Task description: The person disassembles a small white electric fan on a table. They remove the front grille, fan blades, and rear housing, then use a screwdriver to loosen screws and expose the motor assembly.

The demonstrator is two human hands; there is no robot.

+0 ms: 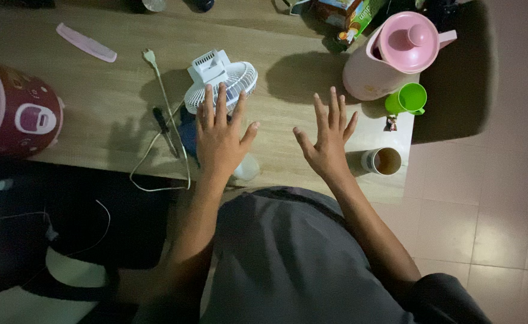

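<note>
Though ungripped, fan (220, 84) under L hand (219, 135)

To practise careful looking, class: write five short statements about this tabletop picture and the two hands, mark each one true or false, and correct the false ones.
1. The left hand lies spread over a small white fan. True.
2. The right hand grips the green cup. False: it is open with fingers spread, holding nothing, and the cup stands apart beside the pink jug.
3. A pink comb lies on the wooden table. True.
4. The fan's plug sits in a socket. False: it lies loose on the table.
5. The mug near the right hand lies tipped over. False: it stands upright with brown liquid inside.
</note>
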